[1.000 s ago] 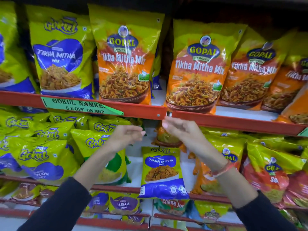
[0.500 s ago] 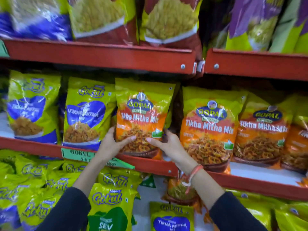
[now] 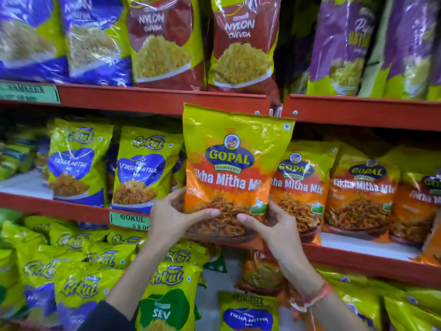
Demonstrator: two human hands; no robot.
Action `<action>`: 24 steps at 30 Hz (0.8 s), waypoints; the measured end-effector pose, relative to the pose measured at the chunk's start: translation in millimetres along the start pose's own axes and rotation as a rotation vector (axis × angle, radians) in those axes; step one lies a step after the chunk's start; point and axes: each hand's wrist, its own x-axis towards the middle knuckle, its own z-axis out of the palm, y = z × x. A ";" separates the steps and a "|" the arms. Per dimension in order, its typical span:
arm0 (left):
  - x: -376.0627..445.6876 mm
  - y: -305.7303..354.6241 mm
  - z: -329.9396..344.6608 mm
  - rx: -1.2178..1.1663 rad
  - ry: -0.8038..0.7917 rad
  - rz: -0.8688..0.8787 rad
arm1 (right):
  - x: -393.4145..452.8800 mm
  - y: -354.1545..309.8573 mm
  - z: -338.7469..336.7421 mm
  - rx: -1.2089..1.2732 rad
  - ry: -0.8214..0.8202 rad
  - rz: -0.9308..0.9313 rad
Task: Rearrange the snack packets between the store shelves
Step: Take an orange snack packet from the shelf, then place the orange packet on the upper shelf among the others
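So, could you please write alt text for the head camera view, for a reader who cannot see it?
Two bare hands, left hand and right hand, hold the bottom of an orange Gopal Tikha Mitha Mix packet in front of a red middle shelf. Matching Gopal packets stand to its right, blue Gokul packets to its left.

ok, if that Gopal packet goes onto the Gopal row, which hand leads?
Probably right. Both hands grip the held Gopal packet low; the right hand is on the side nearest the Gopal row, while the left hand faces the Gokul packets.
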 end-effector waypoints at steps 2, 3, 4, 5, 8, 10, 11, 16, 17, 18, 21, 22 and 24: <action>-24.0 11.6 1.3 -0.014 -0.028 -0.073 | -21.0 -7.1 -11.2 0.067 0.027 0.047; -32.4 13.6 2.7 -0.008 -0.039 -0.100 | -28.4 -8.0 -16.9 0.098 0.034 0.077; -41.8 15.4 4.7 -0.001 -0.047 -0.121 | -37.2 -8.8 -22.9 0.115 0.035 0.101; -52.9 18.0 7.1 0.004 -0.061 -0.133 | -48.5 -12.5 -29.1 0.123 0.035 0.123; -78.3 25.3 17.3 -0.047 -0.097 -0.169 | -72.7 -16.8 -43.9 0.132 0.042 0.167; -88.7 27.8 25.2 -0.080 -0.109 -0.181 | -83.5 -19.7 -54.1 0.134 0.054 0.178; -91.7 27.4 28.1 -0.088 -0.117 -0.177 | -86.5 -19.9 -57.9 0.130 0.058 0.181; -99.7 34.3 55.0 -0.120 -0.171 -0.146 | -94.6 -23.1 -92.4 0.083 0.094 0.162; -99.2 34.8 62.4 -0.121 -0.188 -0.138 | -94.4 -23.2 -101.1 0.073 0.091 0.157; -98.9 36.4 71.2 -0.124 -0.204 -0.131 | -94.6 -23.9 -109.9 0.061 0.086 0.155; -93.4 36.0 101.3 -0.130 -0.235 -0.115 | -91.4 -23.7 -140.0 0.015 0.094 0.144; -91.8 37.0 111.9 -0.132 -0.238 -0.111 | -88.7 -23.0 -150.1 -0.001 0.100 0.145; -86.8 39.0 140.4 -0.155 -0.261 -0.092 | -80.3 -23.7 -175.7 -0.037 0.123 0.136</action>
